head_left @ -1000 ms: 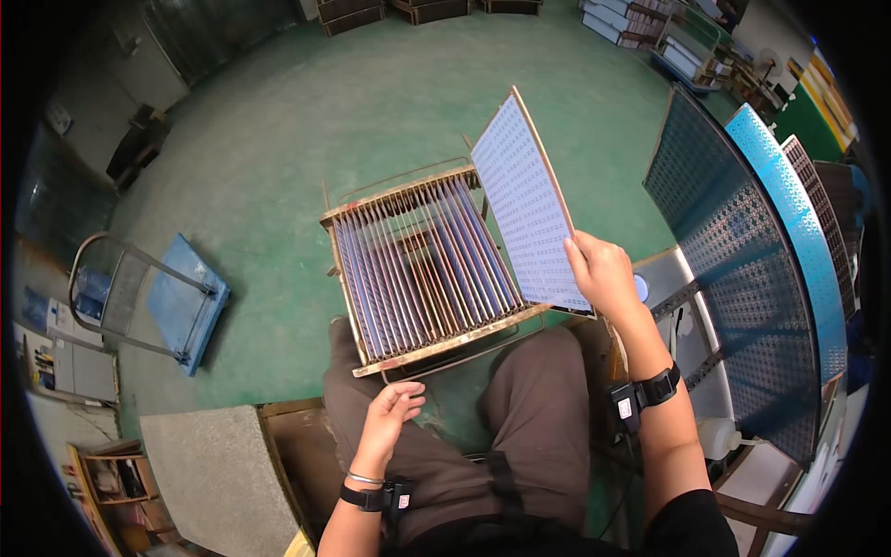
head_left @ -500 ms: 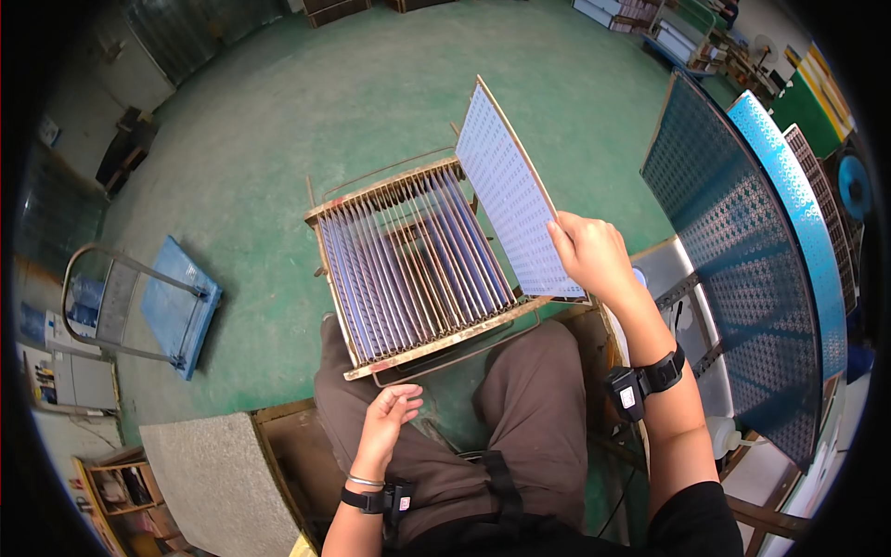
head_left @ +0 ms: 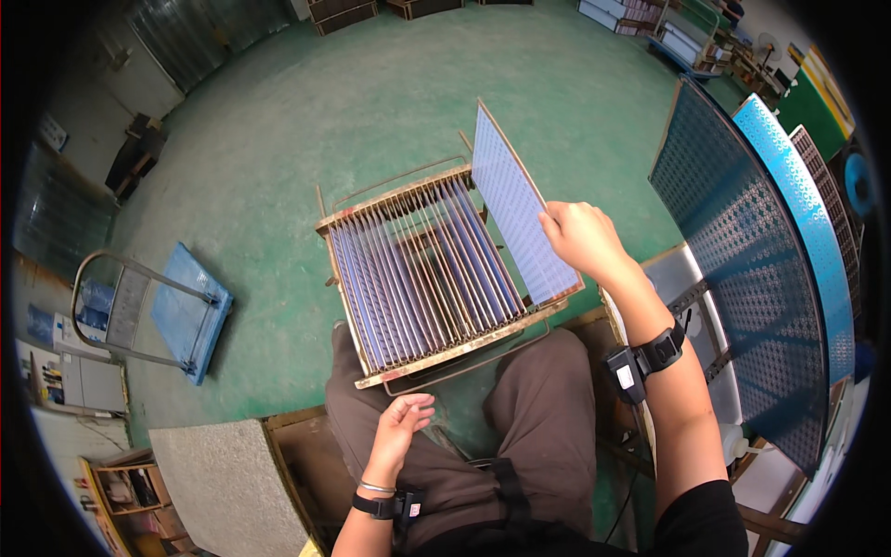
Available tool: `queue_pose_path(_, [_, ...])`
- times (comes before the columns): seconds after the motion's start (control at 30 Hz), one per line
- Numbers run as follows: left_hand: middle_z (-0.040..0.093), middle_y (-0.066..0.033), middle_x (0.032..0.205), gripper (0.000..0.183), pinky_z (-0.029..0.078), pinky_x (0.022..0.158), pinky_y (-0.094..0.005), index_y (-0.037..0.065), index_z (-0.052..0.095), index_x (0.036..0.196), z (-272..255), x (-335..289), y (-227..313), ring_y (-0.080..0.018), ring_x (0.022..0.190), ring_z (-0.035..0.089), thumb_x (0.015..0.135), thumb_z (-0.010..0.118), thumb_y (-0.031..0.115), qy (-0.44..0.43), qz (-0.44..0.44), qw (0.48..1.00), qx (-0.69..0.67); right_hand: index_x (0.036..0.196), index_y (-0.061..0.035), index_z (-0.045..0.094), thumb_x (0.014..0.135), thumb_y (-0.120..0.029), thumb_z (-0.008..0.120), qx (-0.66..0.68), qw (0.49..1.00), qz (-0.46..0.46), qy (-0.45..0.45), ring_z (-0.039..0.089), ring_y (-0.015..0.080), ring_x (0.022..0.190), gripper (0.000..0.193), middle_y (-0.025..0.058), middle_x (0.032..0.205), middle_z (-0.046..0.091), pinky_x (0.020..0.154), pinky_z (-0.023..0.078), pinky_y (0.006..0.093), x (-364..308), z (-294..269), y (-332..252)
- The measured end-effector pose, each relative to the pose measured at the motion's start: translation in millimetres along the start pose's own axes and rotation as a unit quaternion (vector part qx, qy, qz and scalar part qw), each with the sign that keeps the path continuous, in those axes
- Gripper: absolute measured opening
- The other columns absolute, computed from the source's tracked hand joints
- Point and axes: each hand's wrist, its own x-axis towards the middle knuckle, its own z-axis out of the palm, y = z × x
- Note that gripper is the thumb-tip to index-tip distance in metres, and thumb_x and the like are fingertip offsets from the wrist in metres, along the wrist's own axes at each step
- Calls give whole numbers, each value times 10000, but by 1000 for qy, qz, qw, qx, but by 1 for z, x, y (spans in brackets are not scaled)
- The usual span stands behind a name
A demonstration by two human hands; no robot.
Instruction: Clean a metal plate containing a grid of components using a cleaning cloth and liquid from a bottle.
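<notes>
My right hand (head_left: 585, 239) pinches the near edge of a thin blue patterned panel (head_left: 516, 204) with a brown rim. The panel stands nearly upright at the right end of a slotted metal rack (head_left: 455, 349), its lower corner by the rack's near rail. Several similar thin panels (head_left: 376, 288) stand side by side in the slots. What the panel's bottom edge rests on is hard to make out. My left hand (head_left: 406, 425) holds nothing; its fingers are loosely bent and apart, just below the rack's near left corner, over my thigh.
Large dark blue perforated-looking sheets (head_left: 733, 269) stand on the right, with a bright blue one (head_left: 807, 223) behind. On the left is a blue flatbed trolley (head_left: 190, 311) with a metal handle. A grey board (head_left: 227, 487) lies at lower left.
My right hand has lowered the panel toward the rack's right end. The panel's lower corner now sits nearer the rail. My left hand stays in about the same place.
</notes>
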Motion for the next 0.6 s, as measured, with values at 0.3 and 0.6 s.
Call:
queue_pose_path(0.3, [605,-107,1157,217,489,870,-309,23,564,1132,3,4,-4,-189,1019,597,967,463,121,-12,1,1000,-8,754,-59,634,876,-285,533,-144,986,14,-83,664,335,712,276,166,740,664,646,529,450,1,102,26])
queue_pose_path(0.6, [603,-85,1161,227,473,881,-309,32,575,1142,-6,4,-11,-179,1017,591,970,467,135,-12,1,1000,-16,846,-51,659,859,-194,504,-131,984,10,-120,676,318,762,211,156,777,677,687,539,422,-10,149,12])
